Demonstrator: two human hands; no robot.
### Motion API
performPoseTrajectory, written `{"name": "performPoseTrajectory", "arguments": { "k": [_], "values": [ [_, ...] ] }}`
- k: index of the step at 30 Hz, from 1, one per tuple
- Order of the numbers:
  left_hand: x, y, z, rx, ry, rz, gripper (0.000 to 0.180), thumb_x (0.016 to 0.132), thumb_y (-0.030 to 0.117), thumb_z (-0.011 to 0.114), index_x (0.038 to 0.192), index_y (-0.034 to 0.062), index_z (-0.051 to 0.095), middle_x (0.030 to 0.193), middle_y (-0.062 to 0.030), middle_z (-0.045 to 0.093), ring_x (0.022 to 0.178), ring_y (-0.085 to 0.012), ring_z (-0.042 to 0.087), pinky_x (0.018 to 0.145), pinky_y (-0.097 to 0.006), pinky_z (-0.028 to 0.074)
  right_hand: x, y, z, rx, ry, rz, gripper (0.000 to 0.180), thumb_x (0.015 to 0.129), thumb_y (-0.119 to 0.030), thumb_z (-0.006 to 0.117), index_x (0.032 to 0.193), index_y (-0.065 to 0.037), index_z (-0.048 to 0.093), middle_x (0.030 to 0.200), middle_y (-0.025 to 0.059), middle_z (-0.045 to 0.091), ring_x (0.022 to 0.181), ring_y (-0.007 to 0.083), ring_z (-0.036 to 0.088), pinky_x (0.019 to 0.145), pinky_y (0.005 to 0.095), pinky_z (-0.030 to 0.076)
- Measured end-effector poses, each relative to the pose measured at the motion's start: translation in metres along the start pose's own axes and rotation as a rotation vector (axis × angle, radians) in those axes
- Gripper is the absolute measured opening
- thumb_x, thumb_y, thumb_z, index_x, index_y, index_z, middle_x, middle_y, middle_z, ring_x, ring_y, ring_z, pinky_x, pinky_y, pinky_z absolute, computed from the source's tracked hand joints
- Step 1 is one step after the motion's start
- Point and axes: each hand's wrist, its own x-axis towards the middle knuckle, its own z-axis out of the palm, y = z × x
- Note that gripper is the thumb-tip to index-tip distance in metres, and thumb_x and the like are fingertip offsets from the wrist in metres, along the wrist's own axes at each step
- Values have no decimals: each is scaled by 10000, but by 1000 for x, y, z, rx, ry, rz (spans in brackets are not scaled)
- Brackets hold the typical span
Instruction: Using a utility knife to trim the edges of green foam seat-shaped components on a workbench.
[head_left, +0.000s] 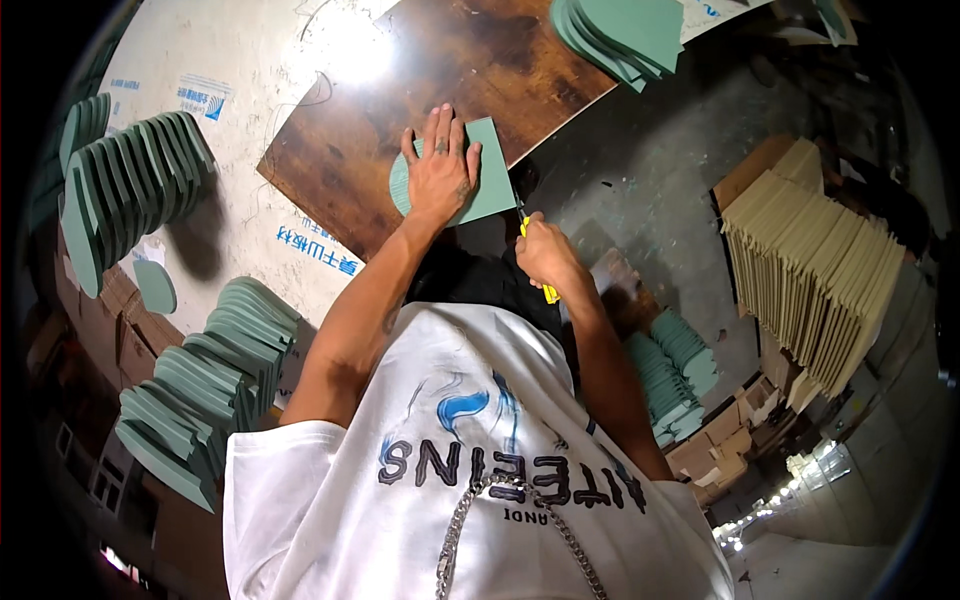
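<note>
1 green sheet (490, 175) under left grip (440, 180), near right grip (547, 252).

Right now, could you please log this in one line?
left hand: on green sheet | right hand: gripping yellow cutter | sheet: overhanging brown board

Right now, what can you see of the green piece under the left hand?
The green piece is flat and matte, like sheet material, with a finely lined, rounded left end and a straight-edged, cornered right end. It lies on the brown board, its near right corner projecting past the edge. The left hand rests across it; the yellow knife is at its right edge, contact unclear.
</note>
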Motion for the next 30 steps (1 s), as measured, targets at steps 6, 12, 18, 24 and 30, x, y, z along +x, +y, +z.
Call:
{"name": "performPoseTrajectory", "arguments": {
  "k": [6,12,18,24,30],
  "values": [
    [2,1,3,36,-20,14,526,1041,376,467,1431,26,517,1578,-129,414,1486,-262,329,1168,-588,200,15,8,12,-3,77,-43,260,960,-134,567,1058,99,506,934,364,675,877,490,691,791,532,571],
    [-2,0,4,23,-17,-10,518,1031,384,473,1380,5,534,1577,-140,405,1485,-267,323,1168,-592,201,-4,15,25,-6,193,-116,275,971,-168,583,1040,84,494,883,370,660,892,550,642,788,584,529],
    [3,2,6,-14,2,43,495,1034,362,467,1378,11,529,1577,-150,401,1481,-292,331,1177,-595,180,11,26,44,52,244,-87,268,960,-147,580,1080,82,511,912,356,677,900,522,667,799,570,543],
    [2,1,8,-13,-3,19,447,1038,333,459,1351,17,502,1555,-183,417,1466,-326,353,1167,-599,199,42,62,109,137,160,114,331,936,-200,611,1181,14,546,1007,325,690,1021,475,669,886,558,537],
    [3,5,2,-19,37,59,433,1043,319,462,1350,16,487,1516,-192,450,1464,-333,353,1154,-613,217,19,56,95,1316,404,-136,398,906,-102,753,1282,-51,632,791,-7,615,680,79,598,632,228,507]
  ]
}}
